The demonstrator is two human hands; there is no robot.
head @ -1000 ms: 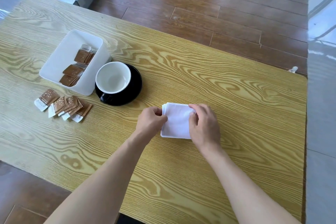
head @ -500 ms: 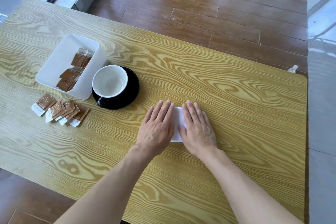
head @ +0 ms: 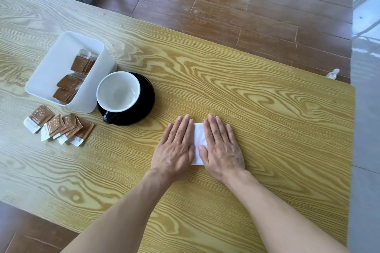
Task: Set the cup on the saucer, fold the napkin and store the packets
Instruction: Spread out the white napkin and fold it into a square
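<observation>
A folded white napkin (head: pixel 198 141) lies on the wooden table, mostly hidden under my hands. My left hand (head: pixel 176 148) and my right hand (head: pixel 222 148) lie flat on it, fingers straight, pressing down side by side. To the upper left, a cup (head: pixel 118 91), white inside and black outside, stands on a black saucer (head: pixel 147 96). A white bin (head: pixel 51 72) beside the saucer holds several brown packets (head: pixel 68 82). Several more brown packets (head: pixel 59 126) lie loose on the table in front of the bin.
The table (head: pixel 267 129) ends at its right edge near a grey floor strip. Its far edge borders brown wooden flooring. A small white scrap (head: pixel 332 73) sits at the far right corner.
One second ago my fingers pinched the napkin's edges. Both hands then flattened onto it and have stayed pressed there since.
</observation>
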